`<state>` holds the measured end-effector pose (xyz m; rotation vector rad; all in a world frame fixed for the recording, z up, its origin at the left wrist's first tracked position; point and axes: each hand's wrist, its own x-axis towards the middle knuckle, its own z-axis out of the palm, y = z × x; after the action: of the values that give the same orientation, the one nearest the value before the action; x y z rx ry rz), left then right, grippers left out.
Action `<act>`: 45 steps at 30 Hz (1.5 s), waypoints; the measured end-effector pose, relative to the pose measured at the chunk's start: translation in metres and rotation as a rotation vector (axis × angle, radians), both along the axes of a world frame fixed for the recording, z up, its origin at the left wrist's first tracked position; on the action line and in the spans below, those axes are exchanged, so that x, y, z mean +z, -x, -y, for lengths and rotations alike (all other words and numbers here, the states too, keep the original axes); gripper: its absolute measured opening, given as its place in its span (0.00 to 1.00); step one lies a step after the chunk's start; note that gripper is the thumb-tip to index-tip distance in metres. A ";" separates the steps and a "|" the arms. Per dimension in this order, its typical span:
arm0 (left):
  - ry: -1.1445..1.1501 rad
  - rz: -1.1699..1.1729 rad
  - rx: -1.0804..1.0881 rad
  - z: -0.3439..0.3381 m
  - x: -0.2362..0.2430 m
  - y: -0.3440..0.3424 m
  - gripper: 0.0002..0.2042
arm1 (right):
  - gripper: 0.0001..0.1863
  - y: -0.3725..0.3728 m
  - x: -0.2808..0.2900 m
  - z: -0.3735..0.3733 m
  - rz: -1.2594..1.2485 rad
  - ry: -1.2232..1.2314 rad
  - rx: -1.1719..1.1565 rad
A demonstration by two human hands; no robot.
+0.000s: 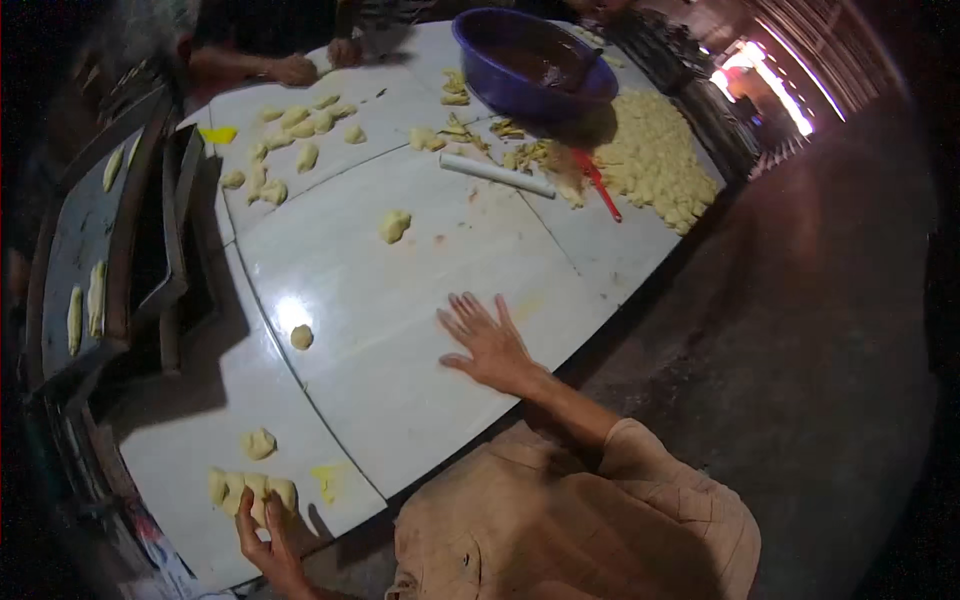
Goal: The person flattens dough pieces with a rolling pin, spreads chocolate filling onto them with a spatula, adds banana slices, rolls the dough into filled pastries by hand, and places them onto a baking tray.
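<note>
At the table's near left corner, a row of pale dough pieces [228, 484] lies side by side. My left hand [268, 545] reaches into this row, its fingers and thumb around one piece of dough. Just beyond the row sits a single dough lump [259, 443]. My right hand [492, 348] is spread over the white tabletop [400, 360], fingers apart, holding nothing. Farther off on the same surface are a small round dough ball [302, 337] and another lump [394, 225].
A purple basin [540, 75] stands at the back, with a white rod [497, 175], a red-handled tool [597, 186] and a large heap of dough pieces [650, 160] nearby. Stacked trays [80, 250] border the left. Another person's hands [295, 70] work dough at the far edge.
</note>
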<state>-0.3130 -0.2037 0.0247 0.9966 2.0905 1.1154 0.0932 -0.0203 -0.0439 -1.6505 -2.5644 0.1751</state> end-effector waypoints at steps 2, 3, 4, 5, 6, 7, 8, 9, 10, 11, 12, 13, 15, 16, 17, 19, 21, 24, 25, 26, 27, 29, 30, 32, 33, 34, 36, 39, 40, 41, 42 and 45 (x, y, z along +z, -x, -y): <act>0.007 -0.140 -0.118 -0.001 0.014 -0.003 0.20 | 0.35 -0.069 -0.004 -0.027 0.034 -0.017 -0.261; 0.037 -0.172 -0.146 -0.014 0.015 -0.014 0.20 | 0.30 -0.118 -0.005 -0.032 -0.105 -0.148 -0.437; 0.076 -0.216 -0.154 -0.022 0.016 -0.025 0.20 | 0.26 -0.150 0.010 -0.037 -0.231 -0.214 -0.511; 0.093 -0.210 -0.132 -0.029 0.012 -0.037 0.21 | 0.24 -0.177 0.019 -0.043 -0.439 -0.183 -0.611; 0.100 0.004 -0.038 -0.050 0.018 -0.051 0.22 | 0.24 -0.194 0.025 -0.057 -0.444 -0.193 -0.701; 0.045 -0.182 -0.156 -0.069 0.010 -0.052 0.22 | 0.24 -0.209 0.030 -0.072 -0.479 -0.132 -0.770; 0.002 -0.362 -0.270 -0.079 0.000 -0.058 0.22 | 0.24 -0.225 0.030 -0.080 -0.505 -0.060 -0.836; 0.037 -0.296 -0.294 -0.102 0.010 -0.090 0.21 | 0.24 -0.240 0.024 -0.088 -0.514 -0.057 -0.839; 0.050 -0.331 -0.321 -0.125 0.022 -0.127 0.19 | 0.23 -0.254 0.017 -0.096 -0.484 -0.132 -0.804; 0.019 -0.249 -0.359 -0.146 0.030 -0.163 0.18 | 0.23 -0.268 0.010 -0.106 -0.462 -0.201 -0.764; -0.012 -0.173 -0.399 -0.168 0.035 -0.195 0.18 | 0.23 -0.275 0.007 -0.117 -0.483 -0.193 -0.766; -0.071 -0.223 -0.525 -0.190 0.033 -0.222 0.17 | 0.24 -0.274 0.005 -0.128 -0.454 -0.249 -0.698; -0.183 -0.368 -0.733 -0.239 0.028 -0.289 0.16 | 0.26 -0.272 0.021 -0.146 -0.356 -0.314 -0.601; -0.233 -0.472 -0.813 -0.264 0.028 -0.326 0.16 | 0.26 -0.275 0.017 -0.157 -0.365 -0.347 -0.549; -0.301 -0.540 -0.884 -0.289 0.024 -0.358 0.16 | 0.26 -0.269 0.024 -0.164 -0.342 -0.249 -0.541; -0.390 -0.671 -1.030 -0.339 0.012 -0.421 0.16 | 0.24 -0.265 0.028 -0.174 -0.366 -0.227 -0.503; -0.417 -0.807 -1.149 -0.384 -0.007 -0.469 0.16 | 0.23 -0.269 0.016 -0.175 -0.450 -0.336 -0.395; -0.446 -1.070 -1.202 -0.448 -0.045 -0.518 0.18 | 0.14 -0.299 0.007 -0.156 -0.677 -0.140 -0.314; -0.457 -1.262 -1.185 -0.464 -0.057 -0.526 0.19 | 0.13 -0.313 0.011 -0.151 -0.725 -0.163 -0.388; -0.331 -1.162 -1.150 -0.473 -0.061 -0.528 0.21 | 0.11 -0.325 0.018 -0.146 -0.779 -0.187 -0.450; -0.299 -1.180 -1.119 -0.480 -0.059 -0.533 0.21 | 0.10 -0.346 0.020 -0.148 -0.802 -0.266 -0.544; -0.138 -1.122 -1.074 -0.494 -0.053 -0.537 0.23 | 0.14 -0.394 0.023 -0.143 -0.611 -0.307 -0.732; -0.139 -1.086 -1.031 -0.496 -0.051 -0.531 0.24 | 0.16 -0.411 0.021 -0.147 -0.570 -0.299 -0.821; -0.288 -0.720 -1.042 -0.514 -0.069 -0.510 0.24 | 0.21 -0.432 0.022 -0.157 -0.517 -0.347 -0.833; -0.337 -0.654 -1.038 -0.515 -0.067 -0.510 0.20 | 0.23 -0.444 0.025 -0.163 -0.354 -0.444 -0.741; -0.333 -0.656 -1.040 -0.514 -0.065 -0.510 0.20 | 0.23 -0.448 0.029 -0.168 -0.356 -0.441 -0.743; -0.512 -0.467 -0.992 -0.507 -0.051 -0.515 0.15 | 0.23 -0.449 0.038 -0.175 -0.320 -0.243 -0.745; -0.460 -0.486 -0.913 -0.472 -0.019 -0.530 0.12 | 0.19 -0.464 0.039 -0.177 -0.399 -0.153 -0.746; -0.464 -0.478 -0.858 -0.458 -0.013 -0.535 0.12 | 0.18 -0.466 0.045 -0.175 -0.407 0.004 -0.780; -0.384 -0.304 -0.789 -0.440 -0.006 -0.533 0.11 | 0.16 -0.456 0.040 -0.173 -0.412 -0.017 -0.812; -0.433 -0.360 -0.856 -0.428 -0.003 -0.530 0.11 | 0.13 -0.459 0.033 -0.164 -0.476 -0.027 -0.813; -0.279 -0.100 -0.941 -0.382 -0.005 -0.539 0.15 | 0.08 -0.437 0.057 -0.128 -0.980 0.085 -0.772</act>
<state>0.2263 0.1781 0.0198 1.9119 1.2361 0.8458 0.5305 0.1074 0.0128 -1.7954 -1.1604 0.7816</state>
